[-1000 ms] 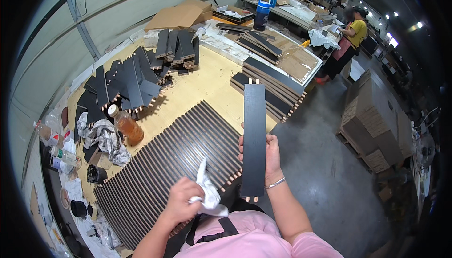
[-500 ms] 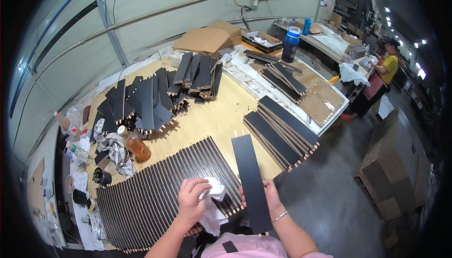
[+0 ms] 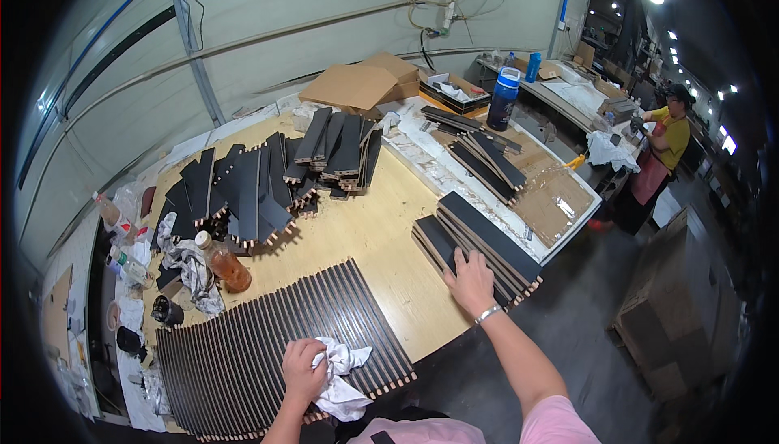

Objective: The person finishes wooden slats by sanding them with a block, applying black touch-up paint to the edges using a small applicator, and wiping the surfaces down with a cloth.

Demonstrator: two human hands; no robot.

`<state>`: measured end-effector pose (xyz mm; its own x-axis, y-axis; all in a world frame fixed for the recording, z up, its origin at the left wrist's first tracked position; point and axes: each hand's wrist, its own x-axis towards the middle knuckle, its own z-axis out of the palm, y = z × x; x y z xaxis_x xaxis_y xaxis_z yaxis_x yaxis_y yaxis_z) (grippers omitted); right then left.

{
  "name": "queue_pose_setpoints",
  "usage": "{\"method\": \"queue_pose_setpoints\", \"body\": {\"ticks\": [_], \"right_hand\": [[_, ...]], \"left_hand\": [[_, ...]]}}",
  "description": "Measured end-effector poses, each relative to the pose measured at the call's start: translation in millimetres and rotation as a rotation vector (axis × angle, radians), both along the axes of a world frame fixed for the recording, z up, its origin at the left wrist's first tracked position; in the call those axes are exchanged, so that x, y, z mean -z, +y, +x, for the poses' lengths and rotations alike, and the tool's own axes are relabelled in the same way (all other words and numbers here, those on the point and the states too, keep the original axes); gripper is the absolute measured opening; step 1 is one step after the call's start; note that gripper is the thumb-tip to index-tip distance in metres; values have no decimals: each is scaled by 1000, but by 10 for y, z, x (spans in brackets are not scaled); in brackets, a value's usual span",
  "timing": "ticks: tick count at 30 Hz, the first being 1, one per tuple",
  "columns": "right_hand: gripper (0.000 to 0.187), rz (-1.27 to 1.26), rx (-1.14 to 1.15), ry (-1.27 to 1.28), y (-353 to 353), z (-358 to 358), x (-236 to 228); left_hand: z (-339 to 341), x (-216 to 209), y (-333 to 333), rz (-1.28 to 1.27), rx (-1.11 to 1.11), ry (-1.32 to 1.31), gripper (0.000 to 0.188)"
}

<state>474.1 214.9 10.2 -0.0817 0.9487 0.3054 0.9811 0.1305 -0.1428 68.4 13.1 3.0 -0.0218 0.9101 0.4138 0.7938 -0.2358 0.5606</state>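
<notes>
My left hand (image 3: 303, 369) is closed round a crumpled white cloth (image 3: 341, 399), resting over the near right part of a row of dark slats (image 3: 268, 347). These narrow slats stand on edge, packed side by side, with pale pegs at their ends. To the right, my right hand (image 3: 471, 283) lies on stacked black boards (image 3: 491, 237) at the table's right edge. Its fingers are spread over the left pile, with no board lifted. Part of that pile is hidden under the hand.
Black boards (image 3: 251, 184) lie heaped at the back left. An amber bottle (image 3: 227, 264) stands beside stained rags (image 3: 195, 261). Behind are flat cardboard (image 3: 349, 87) and a blue-topped bottle (image 3: 503, 99). A large carton (image 3: 686, 306) sits on the floor; a person (image 3: 661, 148) works far right.
My right hand has gone from holding a black board upright before me to the right-hand stack, and no board is held up now. My left hand with the cloth has shifted left and down.
</notes>
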Motion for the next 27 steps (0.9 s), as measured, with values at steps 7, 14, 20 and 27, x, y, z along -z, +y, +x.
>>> {"method": "queue_pose_setpoints", "body": {"ticks": [7, 14, 20, 27], "right_hand": [[55, -47, -132, -11, -283, -629, -87], [48, -665, -383, 603, -802, -963, 776], [46, -549, -241, 1025, -788, -905, 1082], [33, -832, -231, 1340, -764, -685, 625]], "left_hand": [[-32, 9, -55, -10, -35, -21, 26], [208, -310, -34, -69, -7, 152, 53], [25, -180, -119, -181, 115, -211, 51], [135, -1056, 322, -360, 135, -1302, 69]]}}
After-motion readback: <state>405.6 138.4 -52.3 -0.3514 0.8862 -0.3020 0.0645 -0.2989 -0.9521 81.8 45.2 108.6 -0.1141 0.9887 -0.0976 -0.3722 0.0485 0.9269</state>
